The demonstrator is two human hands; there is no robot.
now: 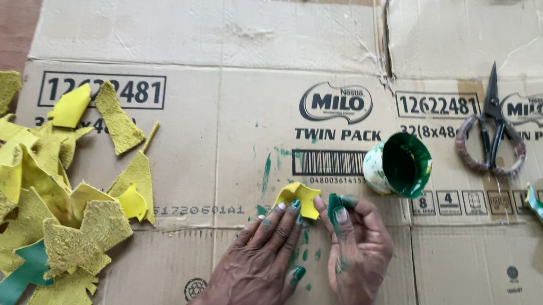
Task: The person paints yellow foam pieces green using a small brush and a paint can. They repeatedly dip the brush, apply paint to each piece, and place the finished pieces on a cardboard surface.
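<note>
Paint on our fingertips, yellow scrap pinned to cardboard.
Our left hand [264,260] presses the yellow scrap [298,199] flat on the cardboard [229,49] so it cannot slide; our right hand [358,244], fingers loosely curled (green-smeared), dabs its edge beside the paint cup [399,164].

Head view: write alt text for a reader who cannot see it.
Two paint-stained hands work on a flattened cardboard box: the left hand presses down a small yellow piece while the right hand dabs green on it. A green paint cup, scissors and a yellow scrap pile lie around.
</note>
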